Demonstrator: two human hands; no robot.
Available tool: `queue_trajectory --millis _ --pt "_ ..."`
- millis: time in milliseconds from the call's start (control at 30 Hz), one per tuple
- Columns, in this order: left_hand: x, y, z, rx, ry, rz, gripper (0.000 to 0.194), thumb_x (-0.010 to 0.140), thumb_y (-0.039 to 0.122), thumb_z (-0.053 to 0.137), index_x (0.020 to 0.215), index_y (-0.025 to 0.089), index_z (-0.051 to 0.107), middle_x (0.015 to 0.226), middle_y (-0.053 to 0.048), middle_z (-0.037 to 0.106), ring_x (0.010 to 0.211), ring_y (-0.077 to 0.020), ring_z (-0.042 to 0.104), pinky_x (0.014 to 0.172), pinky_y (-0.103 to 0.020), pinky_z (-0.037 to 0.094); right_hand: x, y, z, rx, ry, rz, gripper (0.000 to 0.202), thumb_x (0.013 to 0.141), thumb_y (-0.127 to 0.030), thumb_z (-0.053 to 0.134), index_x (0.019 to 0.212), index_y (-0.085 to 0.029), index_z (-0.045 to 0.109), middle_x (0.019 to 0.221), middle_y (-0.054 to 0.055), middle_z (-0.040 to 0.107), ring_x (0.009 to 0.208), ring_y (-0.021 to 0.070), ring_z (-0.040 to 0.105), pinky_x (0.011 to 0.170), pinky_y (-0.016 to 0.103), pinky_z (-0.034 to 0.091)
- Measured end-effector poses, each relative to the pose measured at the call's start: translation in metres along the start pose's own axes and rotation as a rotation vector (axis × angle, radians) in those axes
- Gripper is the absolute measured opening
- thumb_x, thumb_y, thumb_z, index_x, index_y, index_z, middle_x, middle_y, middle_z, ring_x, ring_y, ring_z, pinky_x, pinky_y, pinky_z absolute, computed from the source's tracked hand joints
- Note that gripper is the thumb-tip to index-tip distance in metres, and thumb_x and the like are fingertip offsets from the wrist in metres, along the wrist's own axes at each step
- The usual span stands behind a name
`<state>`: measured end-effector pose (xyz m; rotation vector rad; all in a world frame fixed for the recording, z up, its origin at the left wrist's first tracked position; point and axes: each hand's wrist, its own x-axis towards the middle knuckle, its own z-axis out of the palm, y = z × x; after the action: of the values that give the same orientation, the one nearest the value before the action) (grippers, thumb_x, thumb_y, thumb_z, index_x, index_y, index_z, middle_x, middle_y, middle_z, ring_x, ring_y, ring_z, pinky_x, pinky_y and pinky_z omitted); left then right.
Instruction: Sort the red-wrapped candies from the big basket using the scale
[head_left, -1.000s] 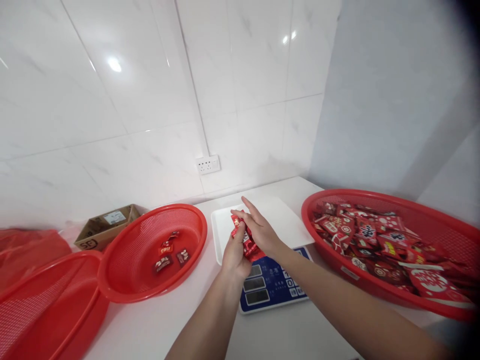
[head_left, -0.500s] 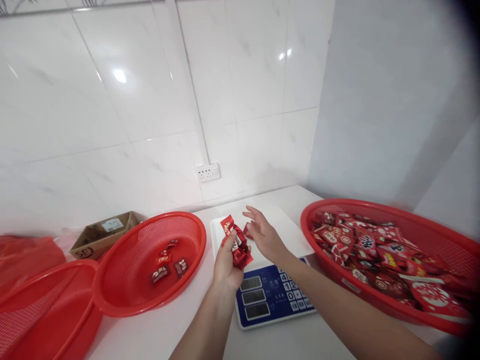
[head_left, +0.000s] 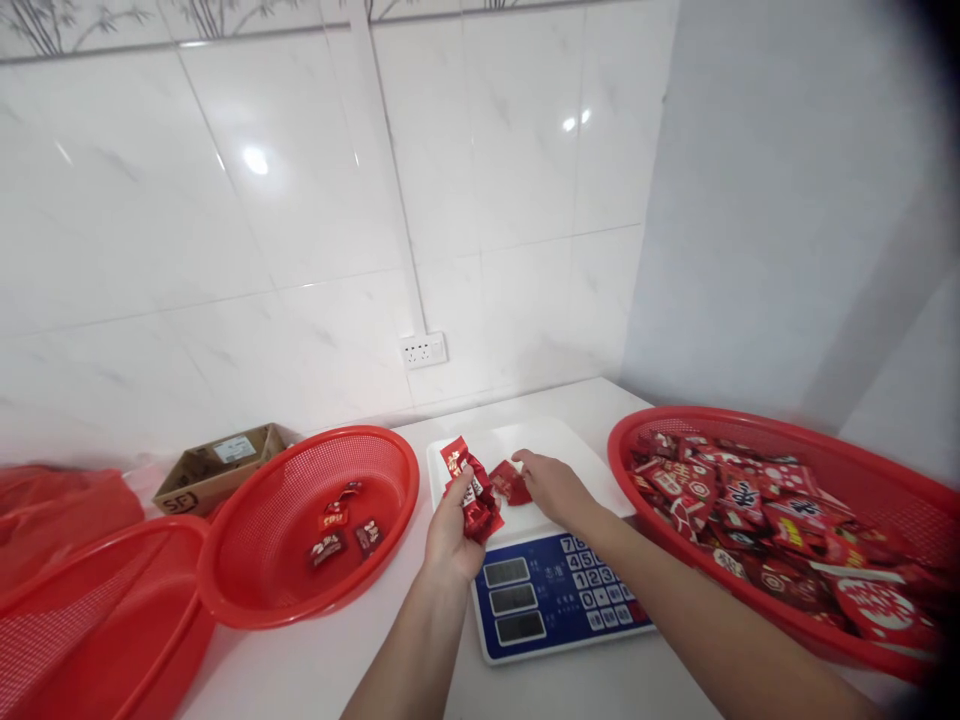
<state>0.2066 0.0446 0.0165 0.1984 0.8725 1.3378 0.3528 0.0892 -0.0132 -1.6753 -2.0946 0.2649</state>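
Red packets [head_left: 480, 505]: bunched, gripped in the left hand [head_left: 452, 535].
Lone red packet [head_left: 507, 483]: pinched at the fingertips of the right hand [head_left: 556, 487].
Scale [head_left: 551, 595]: beneath both hands, on the white desk [head_left: 420, 645].
Heaped basket [head_left: 739, 413]: right of the hands.
Round basket [head_left: 259, 550]: left of them, few sweets inside.
Cardboard box [head_left: 196, 490]: farther left.

this looks like a packing room or shop back room: a flat scale [head_left: 559, 595] at lower middle, big red basket of packets [head_left: 757, 510] at lower right, shiny tiled wall [head_left: 300, 200] behind.
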Motion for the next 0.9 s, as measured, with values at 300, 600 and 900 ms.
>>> queue_trajectory --millis 300,600,900 --pt "0.001 -0.002 -0.002 -0.001 -0.02 -0.004 0.009 0.074 0.019 0.066 0.076 0.012 0.061 0.06 -0.005 0.066 0.048 -0.0129 0.063 0.048 -0.022 0.053 -0.003 -0.011 0.009 0.26 0.038 -0.051 0.023 0.076 -0.023 0.053 0.099 -0.022 0.057 0.092 0.004 0.064 0.085 0.02 0.06 0.074 0.031 0.043" --pt "-0.01 0.008 0.004 -0.121 -0.102 -0.129 0.014 0.082 0.022 0.058 0.086 0.009 0.063 0.066 -0.007 0.068 0.051 -0.0116 0.064 0.047 -0.019 0.054 -0.01 -0.038 -0.001 1.22 0.151 0.056 0.049 0.069 -0.036 0.063 0.113 -0.02 0.047 0.09 0.003 0.063 0.082 0.0193 0.062 0.072 0.034 0.052" --pt "-0.015 0.006 0.002 -0.167 -0.12 -0.171 0.017 0.083 0.022 0.056 0.09 0.007 0.062 0.066 -0.008 0.069 0.051 -0.013 0.065 0.047 -0.02 0.055 -0.019 -0.036 -0.012 1.368 0.102 0.077 0.029 0.072 -0.042 0.065 0.082 -0.015 0.069 0.073 0.003 0.069 0.073 0.0181 0.061 0.077 0.033 0.047"
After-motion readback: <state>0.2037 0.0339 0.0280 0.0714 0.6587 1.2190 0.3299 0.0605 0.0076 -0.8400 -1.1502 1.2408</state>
